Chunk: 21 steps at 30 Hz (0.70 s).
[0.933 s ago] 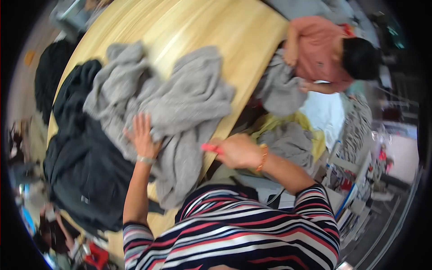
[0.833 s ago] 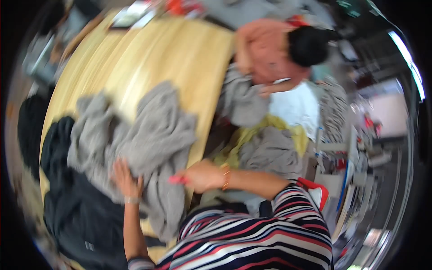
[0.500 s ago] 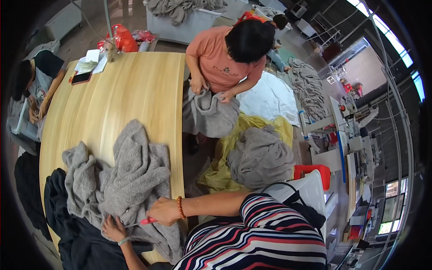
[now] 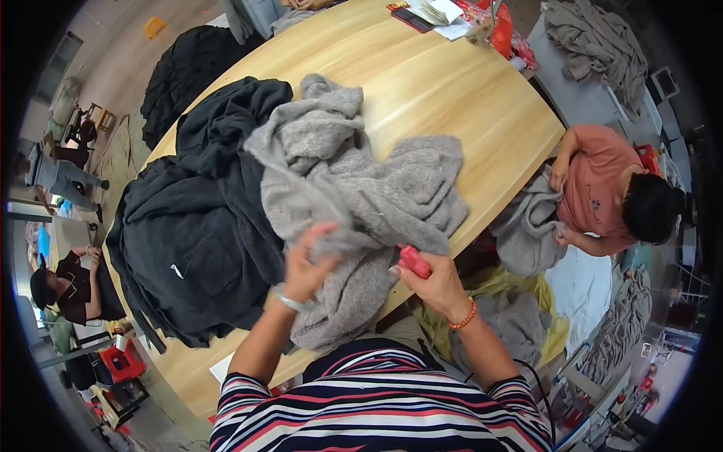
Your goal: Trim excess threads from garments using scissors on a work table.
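Note:
A rumpled grey knit garment is spread across the wooden table in front of me. My left hand, smeared by motion, is over its near left part, thumb and fingers apart; part of the knit beside it is blurred too. Whether the fingers touch the cloth is unclear. At the garment's near right edge, my right hand is closed round a small red-handled tool. Its tip is hard to make out against the knit. A heap of black garments lies to the left.
A person in a pink shirt handles grey knit cloth beyond the table's right edge. More grey cloth lies on yellow sheeting. A phone and papers lie at the far edge. Another person is at left.
My view has turned, bringing the black heap and people at left into sight. My left hand has lifted from lying on the grey knit; the red-handled tool has come up off it.

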{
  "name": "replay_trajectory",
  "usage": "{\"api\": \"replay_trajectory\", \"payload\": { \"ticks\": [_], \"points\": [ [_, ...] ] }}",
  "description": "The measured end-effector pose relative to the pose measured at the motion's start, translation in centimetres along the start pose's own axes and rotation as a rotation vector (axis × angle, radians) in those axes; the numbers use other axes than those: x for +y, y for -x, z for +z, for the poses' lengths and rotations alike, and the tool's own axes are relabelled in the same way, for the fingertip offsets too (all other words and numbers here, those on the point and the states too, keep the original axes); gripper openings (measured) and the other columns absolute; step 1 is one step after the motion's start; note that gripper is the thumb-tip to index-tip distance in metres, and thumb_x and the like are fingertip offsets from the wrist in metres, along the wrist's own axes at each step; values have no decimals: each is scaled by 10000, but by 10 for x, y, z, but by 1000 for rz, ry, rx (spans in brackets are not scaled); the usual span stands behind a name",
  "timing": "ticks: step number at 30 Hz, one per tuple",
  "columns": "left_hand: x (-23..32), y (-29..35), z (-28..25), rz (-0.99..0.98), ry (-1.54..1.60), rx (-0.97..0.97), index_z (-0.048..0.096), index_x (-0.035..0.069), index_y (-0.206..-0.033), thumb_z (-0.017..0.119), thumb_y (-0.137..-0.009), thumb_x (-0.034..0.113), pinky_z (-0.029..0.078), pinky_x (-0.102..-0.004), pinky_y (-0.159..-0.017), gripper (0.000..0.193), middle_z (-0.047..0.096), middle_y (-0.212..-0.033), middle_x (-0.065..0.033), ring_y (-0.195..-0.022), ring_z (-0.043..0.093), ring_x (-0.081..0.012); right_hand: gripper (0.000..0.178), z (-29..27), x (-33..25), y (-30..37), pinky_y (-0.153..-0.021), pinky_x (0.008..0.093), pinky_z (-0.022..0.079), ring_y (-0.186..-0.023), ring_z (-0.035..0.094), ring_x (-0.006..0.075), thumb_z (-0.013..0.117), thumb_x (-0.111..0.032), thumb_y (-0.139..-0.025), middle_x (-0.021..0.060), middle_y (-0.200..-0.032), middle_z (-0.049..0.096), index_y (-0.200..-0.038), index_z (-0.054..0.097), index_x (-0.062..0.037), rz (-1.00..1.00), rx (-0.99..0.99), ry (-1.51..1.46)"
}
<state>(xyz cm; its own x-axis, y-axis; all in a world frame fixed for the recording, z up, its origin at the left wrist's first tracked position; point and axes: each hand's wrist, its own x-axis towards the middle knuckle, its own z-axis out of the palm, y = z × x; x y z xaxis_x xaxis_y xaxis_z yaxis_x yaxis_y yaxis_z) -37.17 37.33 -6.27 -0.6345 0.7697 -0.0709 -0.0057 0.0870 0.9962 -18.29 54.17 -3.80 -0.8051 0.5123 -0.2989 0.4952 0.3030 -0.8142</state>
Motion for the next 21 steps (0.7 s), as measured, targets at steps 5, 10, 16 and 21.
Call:
{"api": "replay_trajectory", "payload": {
  "ticks": [5,10,16,21],
  "points": [
    [2,35,56,74,210,-318,326,72,-1419,608,-772,62,363,-342,-1008,707,557,-1223,-118,-1148,508,-196,408,9,-18,-14,-551,259,399,-620,434,66,795,-231,-708,13,-639,494,-957,608,32,-176,30,-177],
    [6,-21,-1,-66,-354,-552,381,106,-1382,636,-729,18,352,-363,-1023,707,460,-1328,-136,-1238,437,-265,289,4,5,-10,-502,270,351,-575,367,70,742,-211,-752,-5,-583,416,-862,616,25,-58,-57,-118],
    [-31,-105,-73,440,-1311,-161,599,145,-1143,610,-714,93,362,-478,-943,432,634,-1017,-104,-1113,525,-284,249,-22,-38,8,-513,296,373,-561,395,92,727,-167,-748,48,-590,442,-817,579,22,-143,-4,-208],
    [56,-119,-48,507,-597,190,610,24,-958,523,-864,68,470,-296,-644,136,629,-791,-116,-694,605,-240,208,-80,-43,21,-482,237,315,-554,329,48,725,-111,-748,-38,-574,353,-853,605,22,-181,501,-103]
  ]
}}
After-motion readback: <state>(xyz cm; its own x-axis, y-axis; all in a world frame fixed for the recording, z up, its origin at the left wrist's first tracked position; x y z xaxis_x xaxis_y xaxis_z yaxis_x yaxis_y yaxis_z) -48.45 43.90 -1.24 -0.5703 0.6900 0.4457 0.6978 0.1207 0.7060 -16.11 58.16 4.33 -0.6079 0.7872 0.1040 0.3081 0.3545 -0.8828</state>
